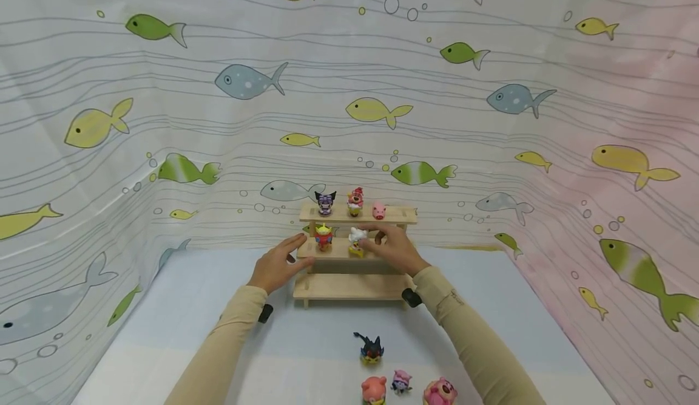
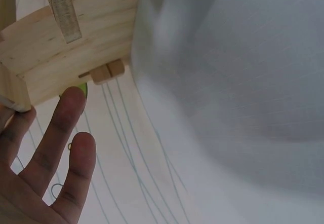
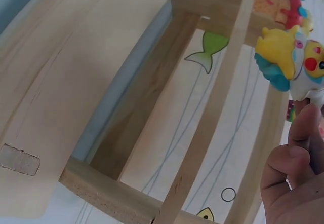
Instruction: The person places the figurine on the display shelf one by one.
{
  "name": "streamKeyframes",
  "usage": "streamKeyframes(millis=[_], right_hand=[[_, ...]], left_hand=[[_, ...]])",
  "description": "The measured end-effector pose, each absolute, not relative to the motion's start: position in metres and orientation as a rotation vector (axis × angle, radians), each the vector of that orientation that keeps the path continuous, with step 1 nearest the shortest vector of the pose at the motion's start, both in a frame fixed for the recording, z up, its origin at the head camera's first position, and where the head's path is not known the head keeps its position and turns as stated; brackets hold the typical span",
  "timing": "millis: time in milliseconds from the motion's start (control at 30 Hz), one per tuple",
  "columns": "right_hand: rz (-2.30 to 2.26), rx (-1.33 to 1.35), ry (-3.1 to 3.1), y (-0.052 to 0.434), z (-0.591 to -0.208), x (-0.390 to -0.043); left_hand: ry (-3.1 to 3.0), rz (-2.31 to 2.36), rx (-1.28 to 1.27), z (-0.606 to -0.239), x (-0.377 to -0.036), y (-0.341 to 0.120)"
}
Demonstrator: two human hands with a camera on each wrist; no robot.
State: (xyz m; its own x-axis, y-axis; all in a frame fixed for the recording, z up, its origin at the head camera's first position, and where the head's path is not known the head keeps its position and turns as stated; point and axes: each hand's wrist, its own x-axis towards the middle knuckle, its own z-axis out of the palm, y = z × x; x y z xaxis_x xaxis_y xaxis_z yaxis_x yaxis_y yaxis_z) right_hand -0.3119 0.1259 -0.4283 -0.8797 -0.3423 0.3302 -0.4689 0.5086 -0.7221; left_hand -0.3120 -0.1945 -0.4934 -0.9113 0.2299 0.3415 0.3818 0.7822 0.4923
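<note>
Figurine in hand: white-and-yellow toy figure (image 1: pixel 357 240), standing on the middle tier of the wooden stepped shelf (image 1: pixel 349 286), just right of a red-and-yellow figure (image 1: pixel 323 237).
Right hand (image 1: pixel 394 248): fingers curled round the white-and-yellow figure, pinching it from the right; the right wrist view shows the toy close above the bent fingertips (image 3: pixel 293 153).
Left hand (image 1: pixel 276 265): fingers straight, pressed against the shelf's left end and holding nothing; the left wrist view shows fingertips (image 2: pixel 71 102) touching the wood.
Top tier: three figures in a row.
Table front: four more figures near the person.
Step, as I judge it: setting this figure on the middle tier.
Next move calls for: easing the pinch off without tipping the toy, the other hand steadying the shelf.
</note>
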Motion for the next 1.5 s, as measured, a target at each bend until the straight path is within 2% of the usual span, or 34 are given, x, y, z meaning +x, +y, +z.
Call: streamKeyframes(millis=[300,1500], right_hand=[[1.297,0.772,-2.576,0.118,-0.43,-0.317],[1.366,0.708,-2.637,0.114,-0.434,-0.318]], left_hand=[[-2.713,-0.829,-0.48,-0.495,-0.313,-0.194],[-2.686,-0.836,-0.489,-0.496,-0.313,-0.195]])
